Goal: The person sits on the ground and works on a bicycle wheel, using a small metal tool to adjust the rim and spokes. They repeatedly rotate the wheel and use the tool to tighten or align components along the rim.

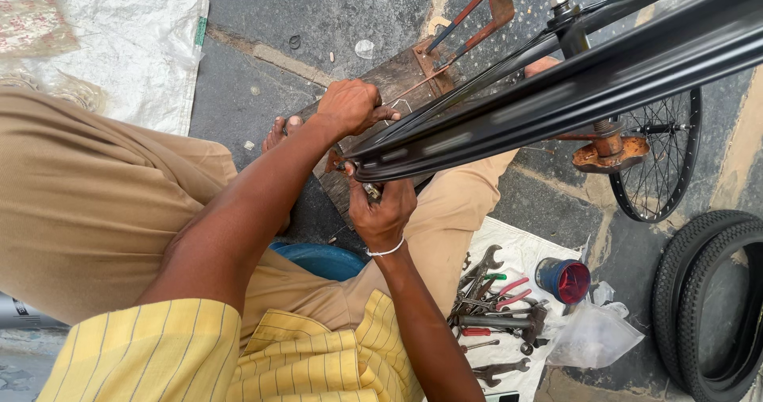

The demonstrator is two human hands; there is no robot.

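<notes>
- The left hand (348,106) is curled shut around the near edge of a black bicycle rim (556,92), gripping it from above and steadying it.
- The right hand (384,214) sits just below the same stretch of rim, fingers pinched on a small metal tool (371,190) pressed to the rim's inner side; likely a spoke key.
- The rim lies between the two hands and runs away up and to the right of them.
- By my reading, the step in hand is adjusting a spoke; the next move calls for a short, controlled twist while the upper hand keeps the rim from turning.
- Right of the lower forearm, loose spanners and pliers (497,311) lie on a white cloth (520,251), beside a red-lined cup (564,280).
</notes>
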